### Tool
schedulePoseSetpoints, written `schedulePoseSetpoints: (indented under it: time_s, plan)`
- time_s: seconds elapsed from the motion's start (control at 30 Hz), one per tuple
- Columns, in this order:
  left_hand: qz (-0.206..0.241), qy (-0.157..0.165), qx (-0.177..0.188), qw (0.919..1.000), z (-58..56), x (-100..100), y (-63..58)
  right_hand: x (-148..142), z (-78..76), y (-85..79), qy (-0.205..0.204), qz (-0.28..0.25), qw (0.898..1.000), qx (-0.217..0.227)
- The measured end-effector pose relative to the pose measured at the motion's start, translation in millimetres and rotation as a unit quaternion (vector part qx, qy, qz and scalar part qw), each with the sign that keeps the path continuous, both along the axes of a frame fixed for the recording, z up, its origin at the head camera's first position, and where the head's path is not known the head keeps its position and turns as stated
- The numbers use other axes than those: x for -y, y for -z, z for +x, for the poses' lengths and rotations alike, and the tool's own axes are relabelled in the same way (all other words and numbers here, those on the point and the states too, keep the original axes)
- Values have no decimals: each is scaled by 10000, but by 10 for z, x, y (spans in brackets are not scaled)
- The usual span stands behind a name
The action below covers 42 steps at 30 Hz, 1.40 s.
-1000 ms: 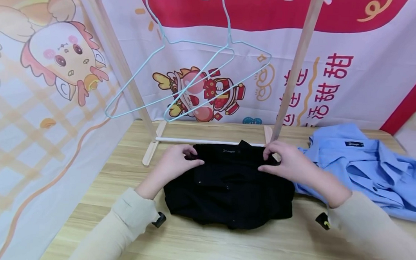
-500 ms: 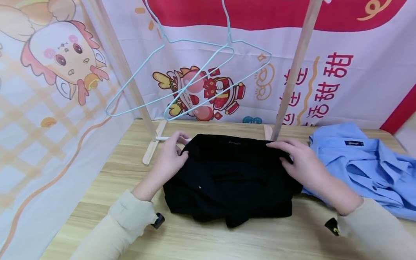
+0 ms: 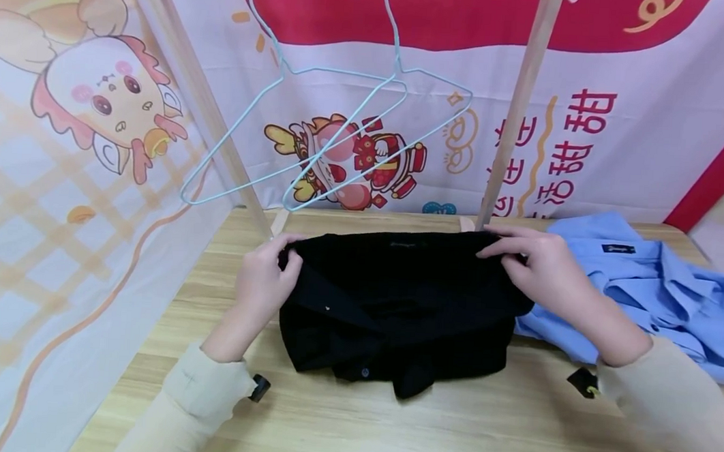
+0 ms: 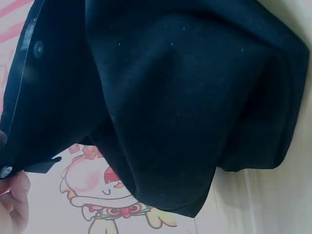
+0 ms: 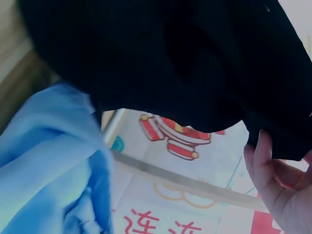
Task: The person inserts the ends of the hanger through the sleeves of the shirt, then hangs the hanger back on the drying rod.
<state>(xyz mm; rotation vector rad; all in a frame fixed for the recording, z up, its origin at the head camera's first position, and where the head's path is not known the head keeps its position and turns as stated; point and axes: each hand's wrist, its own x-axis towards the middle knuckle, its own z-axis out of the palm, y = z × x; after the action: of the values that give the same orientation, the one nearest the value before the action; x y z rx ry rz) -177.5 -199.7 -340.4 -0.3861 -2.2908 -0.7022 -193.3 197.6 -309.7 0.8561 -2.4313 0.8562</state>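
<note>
Hands (image 3: 262, 279) (image 3: 537, 261) apart on black garment (image 3: 438, 305)

1. We see a plain black garment (image 3: 408, 290), tinted blue in the left wrist view.
2. We note a plain light-blue garment (image 3: 653, 289) whose black label (image 3: 618, 249) bears pale lettering.
3. We find the hangers (image 3: 398, 63) pale turquoise.
4. We see pale wood tones on the rack (image 3: 518, 111), streaked light-brown grain on the table (image 3: 302, 428).
5. Our sleeves (image 3: 672, 406) are plain beige.
6. We see red characters on the white back cloth (image 3: 644, 125), orange checks on the white side cloth (image 3: 60, 237).
</note>
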Motion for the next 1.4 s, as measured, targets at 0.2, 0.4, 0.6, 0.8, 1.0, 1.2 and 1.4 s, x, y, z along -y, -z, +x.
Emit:
schedulePoseSetpoints:
  time_s: [0.2, 0.4, 0.6, 0.8, 1.0, 1.2, 1.4]
  plan:
    - [372, 188, -340, 9986, 66, 21, -25, 57, -12, -131, -87, -850, 9955, 418]
    - [591, 89, 216, 9980, 88, 63, -6, 118, -70, -28, -390, -1323, 9891, 507]
    - [210, -3, 1691, 9854, 98, 101, 89, 175, -127, 276, -919, -1290, 9675, 1973]
    - [313, 150, 2551, 9663, 94, 140, 102, 139, -125, 343, -1332, -890, 9313, 3272]
    - [454, 442, 3213, 9448, 68, 147, 78, 75, -99, 301, -1391, 169, 9169, 3737]
    - [879, 551, 3138, 9438, 73, 151, 124, 144, -49, 362, -866, 947, 9564, 2625]
    - [1141, 656, 3068, 9426, 95, 157, 153, 123, -73, 237, -232, 1333, 9660, 2205]
